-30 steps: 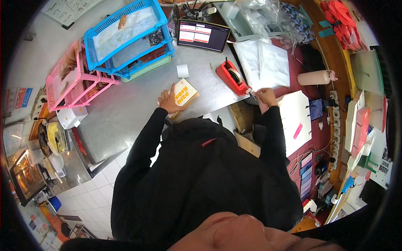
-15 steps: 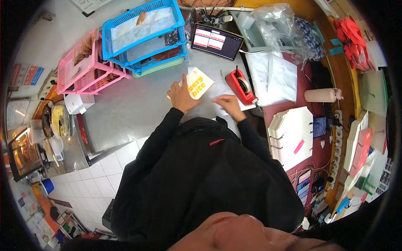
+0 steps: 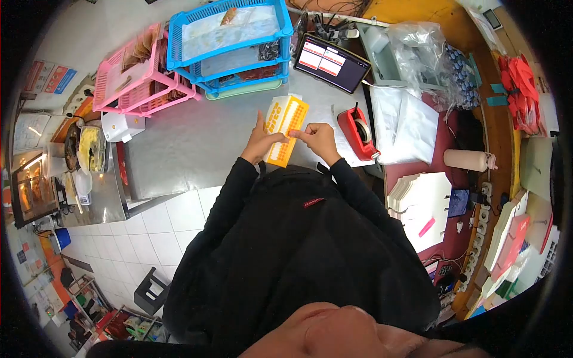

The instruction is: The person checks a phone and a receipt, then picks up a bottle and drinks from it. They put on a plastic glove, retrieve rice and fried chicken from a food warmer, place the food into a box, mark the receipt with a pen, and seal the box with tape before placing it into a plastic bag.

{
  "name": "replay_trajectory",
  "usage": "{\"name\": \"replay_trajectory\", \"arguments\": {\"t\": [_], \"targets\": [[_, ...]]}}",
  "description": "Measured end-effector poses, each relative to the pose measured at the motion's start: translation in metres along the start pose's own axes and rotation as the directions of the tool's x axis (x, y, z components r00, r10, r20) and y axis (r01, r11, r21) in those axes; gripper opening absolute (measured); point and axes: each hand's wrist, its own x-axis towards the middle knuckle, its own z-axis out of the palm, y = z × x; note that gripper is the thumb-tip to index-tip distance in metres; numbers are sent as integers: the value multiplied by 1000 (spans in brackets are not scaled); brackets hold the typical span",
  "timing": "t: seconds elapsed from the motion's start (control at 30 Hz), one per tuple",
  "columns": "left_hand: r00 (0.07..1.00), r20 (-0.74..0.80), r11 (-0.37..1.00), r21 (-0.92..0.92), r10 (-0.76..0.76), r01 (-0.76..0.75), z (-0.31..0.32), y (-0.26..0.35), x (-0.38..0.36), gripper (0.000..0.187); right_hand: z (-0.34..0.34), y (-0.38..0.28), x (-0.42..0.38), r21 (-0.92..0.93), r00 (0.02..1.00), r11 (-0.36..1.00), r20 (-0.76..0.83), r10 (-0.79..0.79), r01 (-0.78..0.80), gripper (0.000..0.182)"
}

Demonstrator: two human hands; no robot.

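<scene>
A cardboard food box (image 3: pixel 285 122) with a white lettered face and a yellow patterned side stands tilted over the metal counter, its yellow side turned up and to the right. My left hand (image 3: pixel 259 145) grips the box from its left, the thumb lying across the front. From the right, my right hand (image 3: pixel 319 142) touches the yellow side with thumb and index finger pinched together. Anything between those fingertips is too small to make out. Just right of that hand stands a red tape dispenser (image 3: pixel 352 132) with a roll of tape.
Behind the box are stacked blue baskets (image 3: pixel 179 56) and a pink rack (image 3: pixel 113 89). A tablet (image 3: pixel 331 62) leans at the back. To the right lie white plastic bags (image 3: pixel 406 128), a stack of flat cardboard (image 3: pixel 421 206) and a pale bottle (image 3: pixel 468 160).
The box has been tipped, so its yellow side now shows. My right hand has moved from beside the tape dispenser to the box's side. The camera view has shifted slightly.
</scene>
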Motion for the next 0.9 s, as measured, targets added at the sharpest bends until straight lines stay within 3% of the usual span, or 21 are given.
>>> {"name": "replay_trajectory", "arguments": {"t": [0.03,0.07,0.13,0.17,0.27,0.3,0.33,0.37,0.4,0.43,0.47,0.5,0.53,0.57,0.6,0.63,0.73,0.77,0.83,0.87,0.9], "targets": [[1000,17,997,-77,-5,6,-3,-3,-1,99,2,-2,1,181,996,983,92,19,-36,47],[1000,11,996,-83,-8,9,-10,-4,-3,99,4,-3,2,351,982,932,185,21,-87,44],[920,303,849,-389,-249,358,-28,-5,-7,69,11,4,9,402,970,911,244,-11,-91,41],[922,298,827,-431,-246,360,-34,-10,-11,47,15,7,13,458,955,883,292,-43,-100,37],[914,325,838,-403,-245,367,-53,-15,-10,47,19,9,25,368,911,888,394,119,-276,35],[885,396,815,-410,-245,409,-64,-24,-3,62,27,29,37,317,939,919,318,128,-233,33],[891,387,816,-419,-236,398,-62,-27,-3,62,41,64,55,312,939,923,324,118,-224,33],[964,261,950,-288,-45,122,-58,-26,-2,72,57,102,77,291,975,932,111,190,-215,30],[971,164,981,-111,176,-159,-57,-26,1,84,62,117,96,271,963,940,-108,245,-208,28],[971,124,962,157,204,-222,-59,-42,10,104,57,110,108,267,968,944,-103,228,-194,28],[972,111,962,157,208,-223,-55,-41,8,104,53,103,115,-9,975,997,-208,-76,76,29],[987,41,773,617,155,-146,-45,-44,4,108,52,96,118,-297,895,902,-224,-385,313,32],[989,-49,395,919,136,-9,-38,-45,2,111,54,95,124,-294,895,900,-216,-390,322,32],[965,-27,343,937,260,-66,-34,-76,10,116,56,93,130,-277,962,938,-112,-249,211,36],[964,-36,342,938,263,-58,-30,-86,9,116,58,91,136,-273,995,957,-6,-100,95,40],[950,3,272,958,312,-92,-25,-91,5,117,59,88,142,-270,994,957,0,-108,104,40],[938,53,196,972,344,-127,-31,-97,3,122,62,81,153,136,944,974,253,-211,181,56],[894,29,258,953,446,-160,-33,-97,3,116,53,65,141,134,941,975,264,-210,180,56],[838,0,308,930,545,-200,-39,-99,1,109,20,1,107,518,733,797,664,-145,-311,60],[746,-153,482,841,648,-246,-45,-100,1,92,24,0,108,526,739,794,657,-150,-306,60],[645,-317,623,714,695,-320,-48,-102,2,75,28,1,106,392,635,880,759,-145,-267,65]]}}
